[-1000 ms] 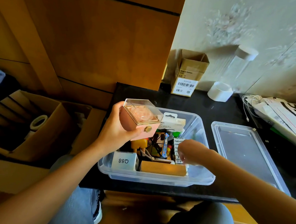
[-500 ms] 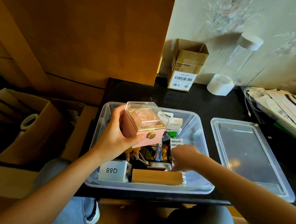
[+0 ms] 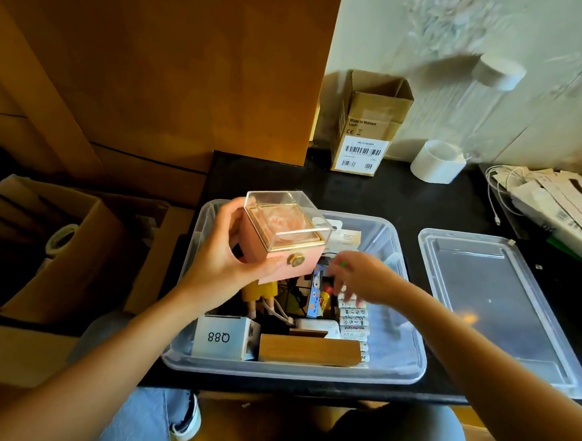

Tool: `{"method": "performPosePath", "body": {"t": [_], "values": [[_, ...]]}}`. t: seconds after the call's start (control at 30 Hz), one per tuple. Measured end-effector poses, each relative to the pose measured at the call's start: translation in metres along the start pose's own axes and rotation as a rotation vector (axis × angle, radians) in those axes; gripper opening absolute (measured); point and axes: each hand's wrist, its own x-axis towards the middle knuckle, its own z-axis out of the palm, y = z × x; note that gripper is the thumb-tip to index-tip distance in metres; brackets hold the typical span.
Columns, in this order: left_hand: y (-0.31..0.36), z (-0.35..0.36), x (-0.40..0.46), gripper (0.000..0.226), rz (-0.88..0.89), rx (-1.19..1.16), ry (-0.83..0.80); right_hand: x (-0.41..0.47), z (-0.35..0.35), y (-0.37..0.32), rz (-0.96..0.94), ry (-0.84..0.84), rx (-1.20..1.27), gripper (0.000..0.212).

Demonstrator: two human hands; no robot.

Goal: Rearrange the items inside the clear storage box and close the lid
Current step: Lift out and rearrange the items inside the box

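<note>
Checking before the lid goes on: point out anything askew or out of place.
The pink box is out of the storage box, held tilted above it by the left hand. The lid lies beside it on the table.

Pink box in left hand above storage box.

Cardboard box; tape roll
</note>
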Motion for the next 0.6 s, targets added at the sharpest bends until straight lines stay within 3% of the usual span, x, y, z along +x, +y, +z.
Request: {"method": "performPosePath", "body": {"t": [0.07,0.13,0.27,0.43,0.53,0.6], "values": [[0.001,0.0,-0.001,0.091,-0.012,0.035,-0.081,-0.003,-0.006,-0.009,0.06,0.01,0.628,0.034],[0.001,0.004,-0.003,0.092,-0.065,0.058,-0.178,-0.005,-0.009,-0.016,0.061,-0.064,0.908,0.052],[0.008,0.01,0.003,0.096,-0.054,0.28,-0.257,-0.009,-0.008,-0.026,-0.024,-0.086,0.805,0.071],[0.015,-0.015,0.009,0.093,0.062,0.793,-0.281,-0.018,0.001,-0.023,-0.066,0.124,0.608,0.063],[0.02,-0.036,-0.008,0.054,0.044,0.709,-0.177,-0.022,0.003,-0.015,-0.067,0.267,0.579,0.042],[0.023,-0.051,-0.019,0.027,-0.063,0.558,-0.266,-0.025,0.002,-0.013,-0.08,0.417,0.513,0.031]]}}
